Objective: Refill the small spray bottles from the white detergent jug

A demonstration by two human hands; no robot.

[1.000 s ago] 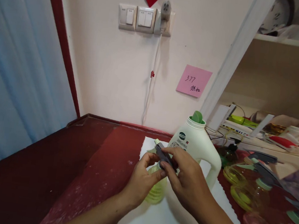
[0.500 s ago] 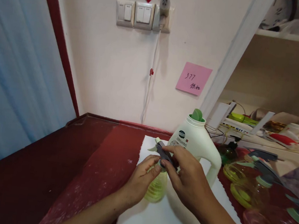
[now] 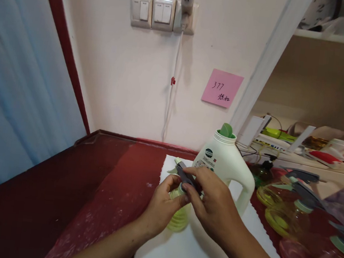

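Note:
A ribbed yellow-green spray bottle (image 3: 177,221) stands on a white sheet (image 3: 172,257). My left hand (image 3: 163,204) is closed around the bottle's neck, thumb and fingers on either side. Over the neck, my right hand (image 3: 211,193) grips the dark grey trigger spray head (image 3: 183,175), whose pale green nozzle points up and to the left. The join between head and bottle is partly hidden by my fingers. Just behind my right hand stands a large pale green jug (image 3: 227,156) with a handle and a green spout in its open mouth.
At the right, several spray bottles (image 3: 282,220) stand on the red table (image 3: 117,172), with a dark pump bottle (image 3: 263,172) behind them. A shelf (image 3: 320,158) holds a white router and clutter. A blue curtain (image 3: 24,87) hangs at the left.
The spray head has shifted slightly left with my right hand, and the grip of both hands has changed a little. The bottle and jug stay about where they were.

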